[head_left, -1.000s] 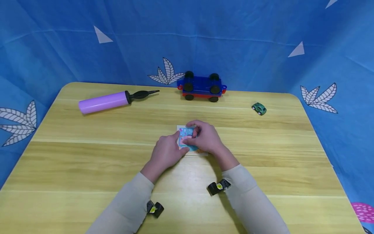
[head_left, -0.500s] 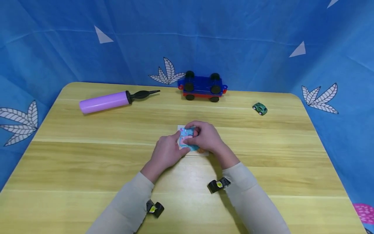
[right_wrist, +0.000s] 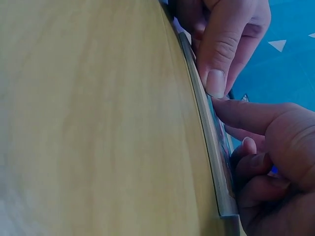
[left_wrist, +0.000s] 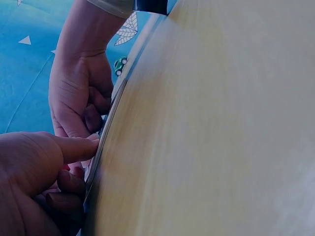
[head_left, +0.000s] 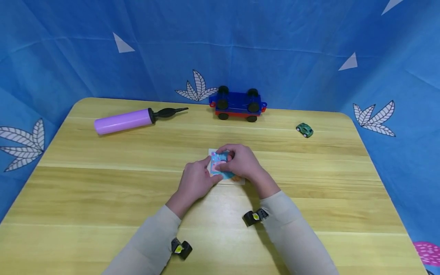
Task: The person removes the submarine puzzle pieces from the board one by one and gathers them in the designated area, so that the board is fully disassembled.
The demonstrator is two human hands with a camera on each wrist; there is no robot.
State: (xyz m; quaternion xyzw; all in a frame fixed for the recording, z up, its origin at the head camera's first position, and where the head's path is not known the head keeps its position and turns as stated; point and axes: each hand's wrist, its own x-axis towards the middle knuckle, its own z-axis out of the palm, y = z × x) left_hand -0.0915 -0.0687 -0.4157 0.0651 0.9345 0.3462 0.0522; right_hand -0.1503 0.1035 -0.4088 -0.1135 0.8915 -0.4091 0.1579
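A small square jigsaw puzzle (head_left: 228,182) with a pale border lies flat on the wooden table, its picture blue, pink and orange. From the left, my left hand (head_left: 196,179) holds it, index finger at the left side and thumb on the lower part of the picture. My right hand (head_left: 243,162) pinches a blue-and-pink puzzle piece (head_left: 215,157) between thumb and index finger, over the picture's left half. Its other fingers curl in and cover the upper right part. In the right wrist view the puzzle's edge (right_wrist: 209,142) shows as a thin slab, with both thumbs meeting over its face.
Along the back of the table (head_left: 103,198) lie a purple balloon pump (head_left: 123,122) with a black nozzle, blue-and-red toy train cars (head_left: 238,104) stacked wheels up, and a small green toy car (head_left: 304,130). A blue patterned cloth (head_left: 275,34) hangs behind.
The tip of my right index finger has shifted slightly left and nearer over the picture. My left hand keeps its place, and the whole head view has tilted a little.
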